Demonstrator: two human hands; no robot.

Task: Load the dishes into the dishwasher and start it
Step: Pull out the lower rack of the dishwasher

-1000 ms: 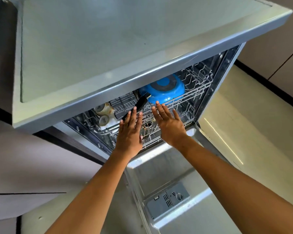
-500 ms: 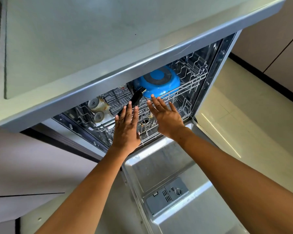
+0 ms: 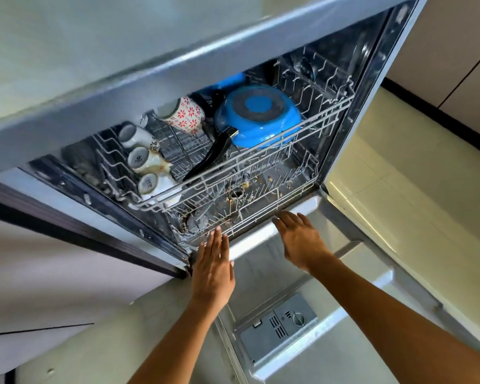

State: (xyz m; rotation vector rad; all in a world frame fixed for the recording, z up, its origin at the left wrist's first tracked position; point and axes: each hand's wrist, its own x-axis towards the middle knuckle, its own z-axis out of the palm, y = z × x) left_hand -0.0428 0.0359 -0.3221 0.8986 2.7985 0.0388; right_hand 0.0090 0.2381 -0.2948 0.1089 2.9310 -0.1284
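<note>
Both hands reach flat toward the front edge of the dishwasher's lower rack [image 3: 233, 214], the left hand [image 3: 213, 261] and the right hand [image 3: 299, 239] with fingers straight and released, holding nothing. Above that rack, the upper rack [image 3: 316, 126] carries an upturned blue pan [image 3: 258, 117], a flowered mug [image 3: 185, 115] and three pale cups [image 3: 142, 159], while the open door [image 3: 344, 314] lies below the hands.

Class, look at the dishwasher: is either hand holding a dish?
No: the left hand and right hand are flat and empty near the lower rack.
</note>
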